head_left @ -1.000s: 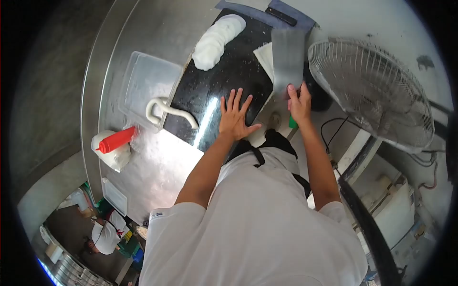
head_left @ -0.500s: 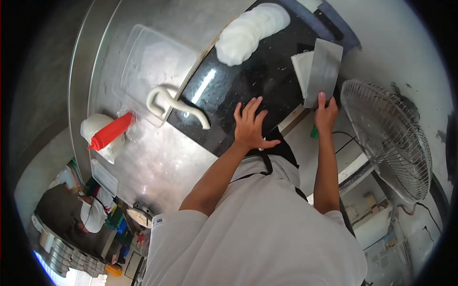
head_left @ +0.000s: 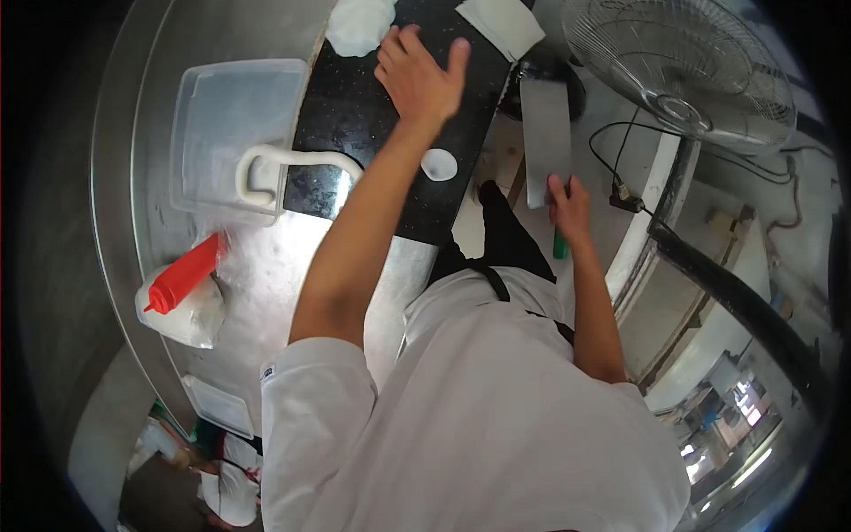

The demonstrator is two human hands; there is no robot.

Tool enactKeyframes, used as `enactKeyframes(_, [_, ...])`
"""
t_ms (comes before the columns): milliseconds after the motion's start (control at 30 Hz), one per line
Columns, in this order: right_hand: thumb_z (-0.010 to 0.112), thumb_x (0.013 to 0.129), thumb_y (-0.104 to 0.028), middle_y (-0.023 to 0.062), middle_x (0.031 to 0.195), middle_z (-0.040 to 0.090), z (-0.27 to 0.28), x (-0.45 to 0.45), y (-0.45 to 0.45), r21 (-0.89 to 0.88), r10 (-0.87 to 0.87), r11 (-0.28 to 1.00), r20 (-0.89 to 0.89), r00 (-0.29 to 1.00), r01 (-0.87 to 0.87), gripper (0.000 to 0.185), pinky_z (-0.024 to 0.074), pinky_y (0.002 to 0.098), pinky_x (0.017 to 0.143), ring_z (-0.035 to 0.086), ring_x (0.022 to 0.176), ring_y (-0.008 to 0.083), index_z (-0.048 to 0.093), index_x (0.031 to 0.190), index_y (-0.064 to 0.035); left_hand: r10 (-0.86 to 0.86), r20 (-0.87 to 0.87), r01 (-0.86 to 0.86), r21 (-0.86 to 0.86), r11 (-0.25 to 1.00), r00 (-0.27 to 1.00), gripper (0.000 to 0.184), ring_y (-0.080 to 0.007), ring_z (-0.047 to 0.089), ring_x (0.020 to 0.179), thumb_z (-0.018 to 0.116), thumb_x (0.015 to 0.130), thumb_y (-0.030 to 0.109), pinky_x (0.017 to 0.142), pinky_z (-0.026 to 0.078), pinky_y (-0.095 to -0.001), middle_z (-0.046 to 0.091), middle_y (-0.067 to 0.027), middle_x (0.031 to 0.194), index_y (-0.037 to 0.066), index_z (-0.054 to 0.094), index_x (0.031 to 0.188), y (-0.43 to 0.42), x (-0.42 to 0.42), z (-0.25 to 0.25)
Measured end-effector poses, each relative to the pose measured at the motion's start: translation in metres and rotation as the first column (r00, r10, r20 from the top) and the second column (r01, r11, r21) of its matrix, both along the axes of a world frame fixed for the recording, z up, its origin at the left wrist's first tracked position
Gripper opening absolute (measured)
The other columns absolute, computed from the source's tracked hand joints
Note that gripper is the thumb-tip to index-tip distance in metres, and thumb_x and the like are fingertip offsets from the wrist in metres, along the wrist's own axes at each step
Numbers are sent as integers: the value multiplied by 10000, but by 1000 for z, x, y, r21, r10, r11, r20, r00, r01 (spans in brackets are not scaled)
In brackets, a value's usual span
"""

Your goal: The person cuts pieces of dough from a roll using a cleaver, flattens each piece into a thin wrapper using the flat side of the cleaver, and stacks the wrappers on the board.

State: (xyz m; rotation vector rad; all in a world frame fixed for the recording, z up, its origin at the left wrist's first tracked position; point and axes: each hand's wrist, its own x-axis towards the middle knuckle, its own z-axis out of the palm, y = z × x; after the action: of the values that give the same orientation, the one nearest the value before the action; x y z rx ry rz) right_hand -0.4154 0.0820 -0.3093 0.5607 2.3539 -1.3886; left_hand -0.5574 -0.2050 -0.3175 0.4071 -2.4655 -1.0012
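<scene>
My right hand [head_left: 569, 208] grips a wide-bladed cleaver [head_left: 547, 133] by its green handle, with the flat blade pointing away past the board's right edge. Over the black work board [head_left: 355, 111] my left hand [head_left: 421, 80] is empty, thumb spread from slightly bent fingers. Its fingertips are close to overlapping white dough rounds [head_left: 359, 27], partly cut off by the frame's top. Whether they touch cannot be seen. One small dough round [head_left: 439, 165] lies alone near my left wrist. A dough rope [head_left: 297, 158] curls from a clear plastic tray onto the board, its end behind my forearm.
Left of the board are the clear tray [head_left: 199, 133], a red squeeze bottle [head_left: 184, 273] and a white-filled bag [head_left: 199, 319]. A folded white cloth [head_left: 501, 27] lies at the board's far right. A wire-caged fan [head_left: 683, 62] stands beyond. Another person [head_left: 232, 483] is at lower left.
My left hand has moved away from the board's near edge toward the overlapping dough rounds. A single dough round now shows on the board. The view has shifted; the cleaver stays in my right hand.
</scene>
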Motion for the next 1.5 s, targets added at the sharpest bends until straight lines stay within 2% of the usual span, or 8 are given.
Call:
enactKeyframes(200, [761,933,-388,76,770,657,-23,56,26,179,115,977,19,993,-116,426,509,340,635,603,647,160,665,1020,18,-226,178,283,-453,845,958,677,-420,442,1364,631,972,493,1139,325,-517,450,-245,1465,12,479,1424,27,93,-15])
enactKeyframes(267, [773,915,-388,101,822,684,6,62,9,164,271,946,67,960,-278,456,527,351,705,631,719,177,678,1086,25,-181,27,177,114,978,983,700,-433,450,1337,653,951,473,1135,328,-517,408,-266,1488,-17,475,1418,16,96,-41])
enactKeyframes(333, [799,879,-419,143,897,728,-8,24,-8,-16,371,927,-119,921,-375,508,548,364,763,680,801,211,701,1166,-11,142,-162,6,680,733,977,677,-440,476,1293,660,946,369,1110,363,-485,439,-304,1435,-39,434,1437,5,54,-38])
enactKeyframes(400, [825,838,-431,167,928,736,-21,8,-27,-100,529,844,-7,849,-527,510,555,391,789,709,851,264,709,1131,-31,-17,10,15,167,986,1000,786,-423,393,1409,682,910,458,1170,273,-534,359,-291,1537,-9,403,1478,0,78,-21])
enactKeyframes(500, [876,752,-422,189,958,742,-47,-22,-54,2,737,676,-30,675,-737,537,555,442,822,718,913,356,698,1098,-52,-249,398,413,-405,816,883,1031,-438,259,1510,722,773,700,1217,166,-611,310,-249,1613,75,409,1531,12,125,-26])
enactKeyframes(533, [895,719,-415,194,965,743,-48,-33,-64,77,783,622,-56,620,-779,553,554,462,832,715,932,389,690,1089,-58,-165,423,287,-243,927,891,1119,-410,133,1572,722,696,779,1213,77,-678,230,-177,1684,200,374,1588,15,122,-27])
enactKeyframes(800, [928,658,-396,211,947,734,-20,-50,-61,150,772,619,63,632,-771,683,551,499,814,710,932,431,578,1115,-27,-331,529,554,-344,759,782,1264,-420,97,1575,718,517,894,1059,31,-875,216,-111,1700,241,430,1561,11,67,-23])
enactKeyframes(1500, [918,656,-540,279,824,691,-40,-53,-64,245,732,664,-22,681,-706,814,575,514,734,709,831,485,511,1092,13,-556,531,763,-358,537,640,1221,-413,136,1574,715,538,851,1054,81,-871,215,-92,1713,281,422,1577,8,17,-24])
